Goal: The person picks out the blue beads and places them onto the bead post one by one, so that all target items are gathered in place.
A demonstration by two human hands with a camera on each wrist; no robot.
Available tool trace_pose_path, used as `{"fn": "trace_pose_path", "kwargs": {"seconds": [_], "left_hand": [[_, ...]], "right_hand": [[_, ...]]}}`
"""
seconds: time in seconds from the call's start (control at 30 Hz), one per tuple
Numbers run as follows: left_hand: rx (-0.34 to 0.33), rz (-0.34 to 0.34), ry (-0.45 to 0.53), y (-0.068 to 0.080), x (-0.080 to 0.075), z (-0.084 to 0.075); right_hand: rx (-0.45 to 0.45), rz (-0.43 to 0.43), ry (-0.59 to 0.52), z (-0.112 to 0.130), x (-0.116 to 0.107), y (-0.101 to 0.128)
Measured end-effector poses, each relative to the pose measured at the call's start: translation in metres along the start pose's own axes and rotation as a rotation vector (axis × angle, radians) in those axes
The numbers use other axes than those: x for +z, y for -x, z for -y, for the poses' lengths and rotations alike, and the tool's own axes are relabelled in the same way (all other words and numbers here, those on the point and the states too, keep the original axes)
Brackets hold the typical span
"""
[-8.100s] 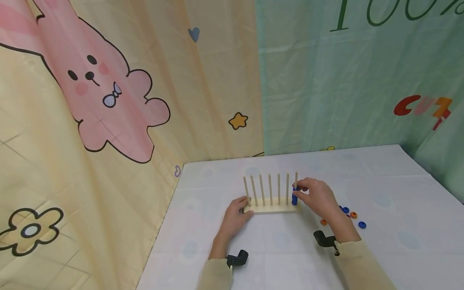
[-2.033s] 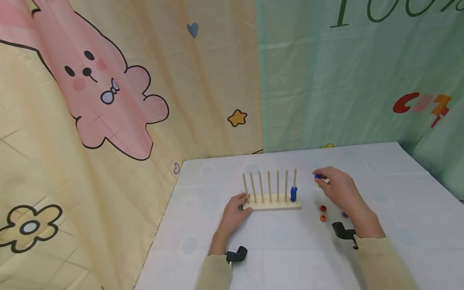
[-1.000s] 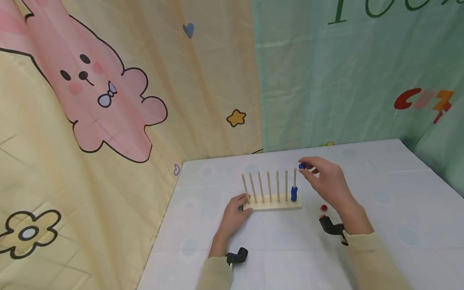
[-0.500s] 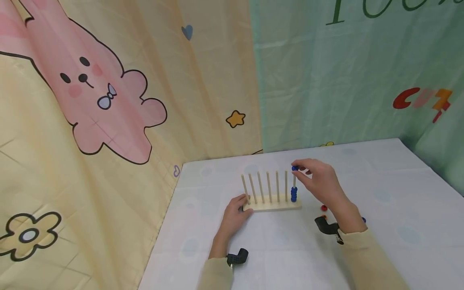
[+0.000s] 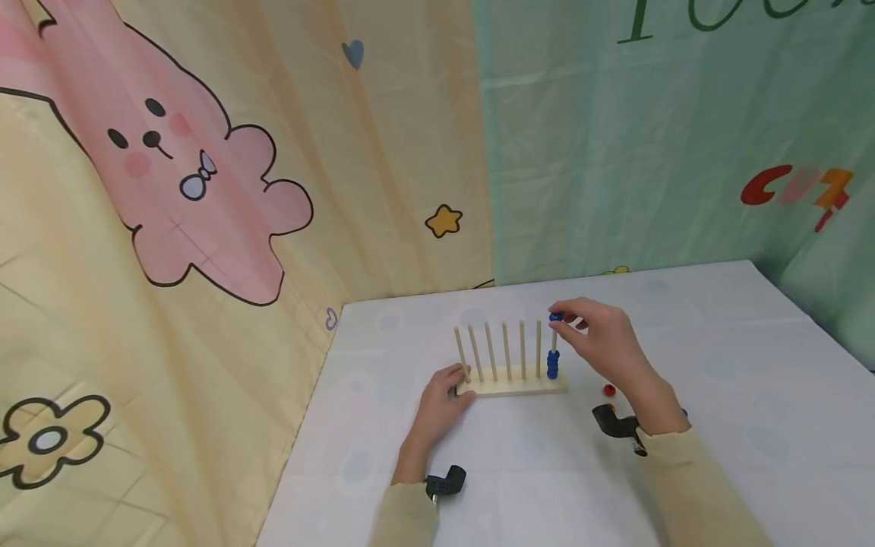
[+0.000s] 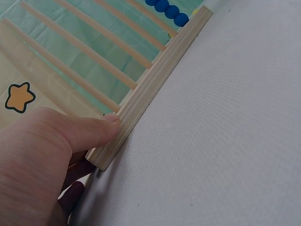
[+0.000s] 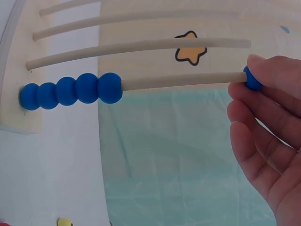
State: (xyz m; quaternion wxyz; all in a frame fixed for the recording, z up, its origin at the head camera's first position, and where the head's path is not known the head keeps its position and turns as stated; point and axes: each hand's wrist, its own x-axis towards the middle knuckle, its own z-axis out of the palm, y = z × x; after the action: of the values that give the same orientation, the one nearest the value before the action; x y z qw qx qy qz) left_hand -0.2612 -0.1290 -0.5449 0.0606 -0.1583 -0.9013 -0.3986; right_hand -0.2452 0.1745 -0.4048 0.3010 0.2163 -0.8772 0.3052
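A pale wooden base (image 5: 511, 386) carries a row of several upright pegs (image 5: 506, 351). On its rightmost peg sits a stack of several blue beads (image 5: 552, 365), also plain as round blue beads (image 7: 87, 88) in the right wrist view. My right hand (image 5: 604, 338) pinches one more blue bead (image 7: 253, 79) between thumb and forefinger at that peg's tip. My left hand (image 5: 440, 403) grips the left end of the base, its thumb (image 6: 96, 132) lying along the front edge in the left wrist view.
Right of the base, a red bead (image 5: 609, 390) lies on the white tabletop (image 5: 526, 471). An orange bead and a blue bead (image 5: 684, 412) are partly hidden by the right wrist. A yellow bead (image 7: 65, 221) shows at the bottom of the right wrist view. Printed curtains hang behind.
My right hand has brought a blue bead leftward from the table's right side to the tip of the rightmost peg. The left hand has kept its grip on the base.
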Motion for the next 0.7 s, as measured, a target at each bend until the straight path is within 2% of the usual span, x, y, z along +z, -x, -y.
{"fn": "trace_pose_path", "kwargs": {"seconds": [0.23, 0.5, 0.7], "left_hand": [[0.020, -0.007, -0.001, 0.0008, -0.0011, 0.0034], [0.003, 0.005, 0.011, -0.0013, -0.0001, 0.0009], [0.013, -0.001, -0.001, -0.0017, -0.0003, 0.0011]], "right_hand": [[0.032, 0.017, -0.050, -0.0045, 0.0045, 0.0009], [0.149, 0.056, -0.110, -0.0075, 0.0008, -0.0011], [0.202, 0.123, -0.138, -0.0093, 0.0001, -0.0012]]}}
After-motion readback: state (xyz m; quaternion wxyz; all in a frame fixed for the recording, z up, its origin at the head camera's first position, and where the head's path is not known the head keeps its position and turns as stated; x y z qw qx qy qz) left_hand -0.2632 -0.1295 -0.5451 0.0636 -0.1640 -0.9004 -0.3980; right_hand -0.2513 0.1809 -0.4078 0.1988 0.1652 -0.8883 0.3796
